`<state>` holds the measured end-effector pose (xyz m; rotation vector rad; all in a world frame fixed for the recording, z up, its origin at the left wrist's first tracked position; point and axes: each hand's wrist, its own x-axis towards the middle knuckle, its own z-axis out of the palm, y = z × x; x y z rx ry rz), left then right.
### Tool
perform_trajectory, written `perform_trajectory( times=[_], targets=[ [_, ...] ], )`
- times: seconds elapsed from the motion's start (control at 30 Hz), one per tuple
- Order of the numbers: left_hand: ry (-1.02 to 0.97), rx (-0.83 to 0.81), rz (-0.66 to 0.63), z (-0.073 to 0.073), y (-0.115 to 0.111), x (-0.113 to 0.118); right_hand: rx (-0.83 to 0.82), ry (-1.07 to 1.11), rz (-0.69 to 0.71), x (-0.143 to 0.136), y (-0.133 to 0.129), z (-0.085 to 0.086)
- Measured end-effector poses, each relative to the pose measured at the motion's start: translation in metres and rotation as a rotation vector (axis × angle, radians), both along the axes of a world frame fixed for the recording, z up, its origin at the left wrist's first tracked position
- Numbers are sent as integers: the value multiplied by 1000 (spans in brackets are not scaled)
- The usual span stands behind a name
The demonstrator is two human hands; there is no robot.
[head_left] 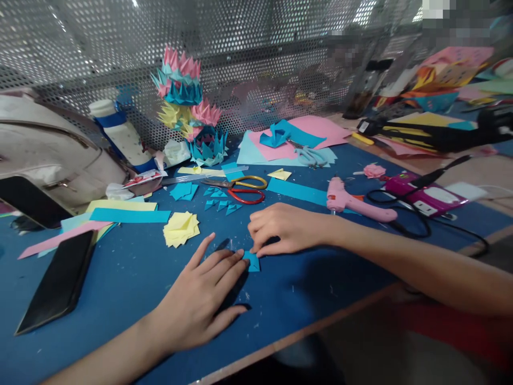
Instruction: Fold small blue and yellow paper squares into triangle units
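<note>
A small folded blue paper square (252, 261) lies on the blue tabletop (132, 299), partly covered by fingertips. My left hand (206, 294) reaches in from the lower left with its fingers spread, and its index and middle fingertips press on the square's left side. From the right, my right hand (280, 230) has its thumb and finger pinched together at the square's upper edge. Beyond my hands lie scissors (244, 187) with yellow and red handles, small blue paper triangles (220, 204) and a stack of yellow folded paper (181, 229).
Folded-paper flowers (182, 85) stand at the back beside a bottle (120, 133). A pink glue gun (352, 200) and a magenta power strip (425, 195) with cables lie right. Left are a phone (58, 280), paper strips (130, 215) and a bag (52, 144).
</note>
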<state>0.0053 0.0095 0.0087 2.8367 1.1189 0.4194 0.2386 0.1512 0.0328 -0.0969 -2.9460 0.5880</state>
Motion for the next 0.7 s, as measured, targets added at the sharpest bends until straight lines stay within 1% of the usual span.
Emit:
perform_trajectory(
  times=[0.1,0.2,0.33,0.47,0.6,0.7],
  targets=[
    [-48,-15,33,-2,0,2,-112,-26,-61,-3,2,-5],
    [-80,-36,129,-1,1,3,-167,-73,-105,-7,-1,-6],
    [-91,-46,269,-1,5,5,-162,-59,-133,-10,-6,-8],
    [-70,-69,404,-3,12,12,-175,-4,-141,-11,-7,-13],
    [-49,-109,458,-2,18,23,-196,41,-142,-12,-9,-16],
    [-52,-139,482,0,20,27,-191,67,-140,-11,-10,-17]
  ],
)
